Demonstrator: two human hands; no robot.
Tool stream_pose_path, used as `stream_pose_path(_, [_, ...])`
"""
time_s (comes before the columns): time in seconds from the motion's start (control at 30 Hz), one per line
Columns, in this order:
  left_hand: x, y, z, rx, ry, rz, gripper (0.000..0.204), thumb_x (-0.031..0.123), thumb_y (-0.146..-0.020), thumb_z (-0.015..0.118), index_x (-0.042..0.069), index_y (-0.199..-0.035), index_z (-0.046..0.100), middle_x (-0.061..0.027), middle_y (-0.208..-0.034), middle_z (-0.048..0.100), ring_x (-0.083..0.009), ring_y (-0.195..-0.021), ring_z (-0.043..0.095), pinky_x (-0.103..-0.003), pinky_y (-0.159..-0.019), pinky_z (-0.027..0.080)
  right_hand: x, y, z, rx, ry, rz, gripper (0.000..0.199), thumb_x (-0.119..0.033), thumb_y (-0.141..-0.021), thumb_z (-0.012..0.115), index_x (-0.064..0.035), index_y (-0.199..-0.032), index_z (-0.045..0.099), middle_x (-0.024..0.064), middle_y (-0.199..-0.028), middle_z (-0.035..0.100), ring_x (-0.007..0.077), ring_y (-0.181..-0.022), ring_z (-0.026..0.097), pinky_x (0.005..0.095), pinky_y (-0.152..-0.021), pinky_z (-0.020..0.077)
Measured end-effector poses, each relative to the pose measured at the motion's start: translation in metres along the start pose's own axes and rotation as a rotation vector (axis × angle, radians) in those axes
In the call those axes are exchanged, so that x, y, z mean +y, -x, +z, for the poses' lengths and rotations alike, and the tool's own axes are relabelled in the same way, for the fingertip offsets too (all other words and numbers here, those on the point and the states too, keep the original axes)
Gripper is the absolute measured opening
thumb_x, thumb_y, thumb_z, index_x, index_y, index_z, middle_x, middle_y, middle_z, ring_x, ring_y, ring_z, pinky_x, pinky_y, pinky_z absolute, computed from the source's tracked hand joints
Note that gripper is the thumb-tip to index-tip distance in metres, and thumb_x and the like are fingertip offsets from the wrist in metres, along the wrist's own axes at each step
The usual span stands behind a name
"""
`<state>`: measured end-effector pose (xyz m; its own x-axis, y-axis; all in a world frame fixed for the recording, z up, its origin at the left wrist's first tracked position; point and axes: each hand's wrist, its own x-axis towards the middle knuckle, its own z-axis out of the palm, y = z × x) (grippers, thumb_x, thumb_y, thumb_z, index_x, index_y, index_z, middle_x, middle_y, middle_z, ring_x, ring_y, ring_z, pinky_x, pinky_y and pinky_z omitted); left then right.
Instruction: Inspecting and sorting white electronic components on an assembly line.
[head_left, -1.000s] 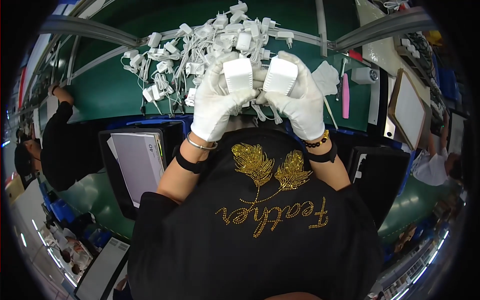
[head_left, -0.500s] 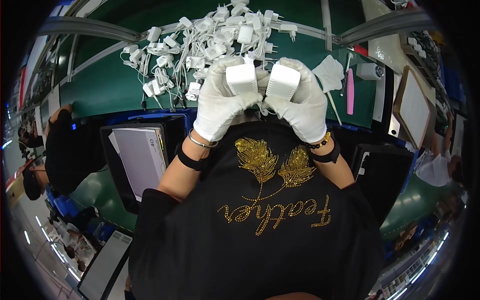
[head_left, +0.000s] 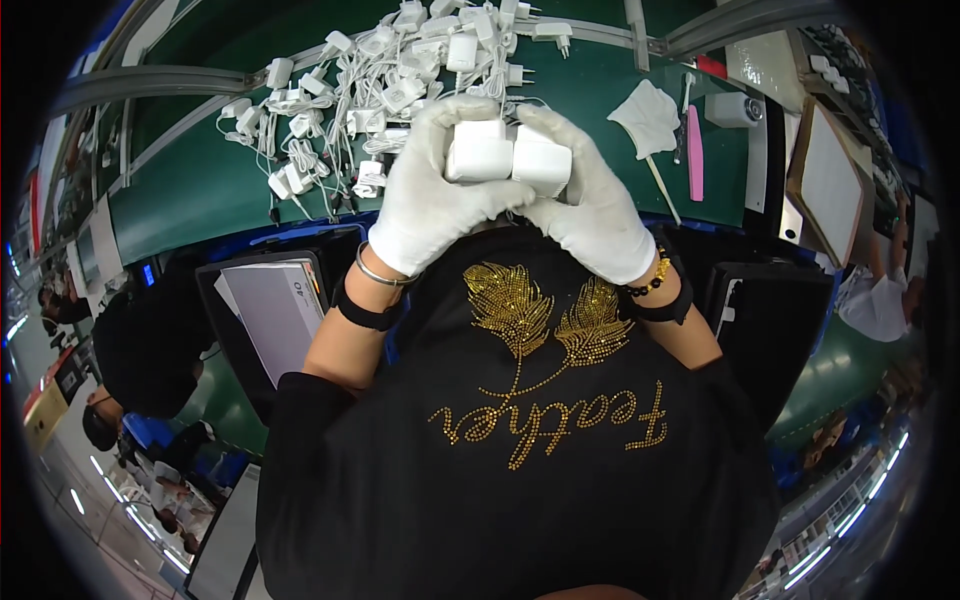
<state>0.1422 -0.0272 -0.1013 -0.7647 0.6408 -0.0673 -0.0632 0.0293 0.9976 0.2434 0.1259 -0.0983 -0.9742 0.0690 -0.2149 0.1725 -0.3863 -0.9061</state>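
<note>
- Far left: another person in dark clothing [head_left: 140, 340] at the neighbouring station, beside a grey tray [head_left: 275, 315]
- Green work surface [head_left: 190, 190] curves across the top; on it lies a tangled pile of white chargers [head_left: 380, 70]
- Centre: left hand [head_left: 430, 195] in a white glove grips one white adapter block [head_left: 478, 152]; right hand [head_left: 590, 205] grips a second white block [head_left: 543, 162]; the blocks touch, hands pressed together
- Right: white cloth [head_left: 650, 115], pink stick [head_left: 695, 150], framed white board [head_left: 830, 180]
</note>
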Motion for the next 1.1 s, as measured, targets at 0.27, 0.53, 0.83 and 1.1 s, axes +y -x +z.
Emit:
stream_pose_path(0.27, [0.002, 0.006, 0.017, -0.084, 0.143, -0.168, 0.072, 0.003, -0.061, 0.087, 0.005, -0.123, 0.050, -0.0055, -0.117, 0.056, -0.0148, -0.106, 0.057, -0.029, -0.091, 0.052, 0.012, 0.011, -0.017, -0.064, 0.299, -0.206, 0.067, 0.016, -0.079, 0.063, -0.0030, -0.139, 0.041, 0.0084, -0.132, 0.053, 0.0173, -0.122, 0.053, 0.0316, -0.102, 0.0440])
stream_pose_path(0.53, [0.004, 0.003, 0.023, -0.099, 0.150, -0.168, 0.071, 0.002, -0.061, 0.087, 0.006, -0.122, 0.052, -0.0048, -0.117, 0.056, -0.0132, -0.104, 0.058, -0.027, -0.088, 0.053, 0.022, 0.013, -0.017, -0.006, 0.303, -0.311, 0.065, 0.013, -0.079, 0.066, -0.0020, -0.137, 0.042, 0.0100, -0.126, 0.057, 0.0175, -0.116, 0.058, 0.0297, -0.095, 0.0482])
stream_pose_path(0.83, [-0.013, -0.012, 0.020, 0.111, 0.368, -0.330, 0.043, 0.013, -0.082, 0.076, 0.004, -0.118, 0.055, -0.0030, -0.098, 0.063, -0.0088, -0.088, 0.062, -0.023, -0.075, 0.052, -0.005, 0.004, -0.008, 0.019, 0.009, 0.122, 0.084, 0.008, -0.083, 0.063, -0.0035, -0.152, 0.016, 0.0104, -0.111, 0.060, 0.0174, -0.090, 0.066, 0.0279, -0.080, 0.0526])
stream_pose_path(1.1, [-0.010, -0.017, 0.025, 0.174, 0.240, -0.169, 0.043, 0.012, -0.085, 0.072, 0.000, -0.121, 0.053, -0.0046, -0.098, 0.063, -0.0093, -0.084, 0.062, -0.021, -0.072, 0.051, -0.003, -0.001, -0.016, 0.034, -0.135, 0.120, 0.091, 0.011, -0.082, 0.058, -0.0055, -0.155, 0.005, 0.0147, -0.110, 0.060, 0.0199, -0.084, 0.066, 0.0311, -0.070, 0.0567])
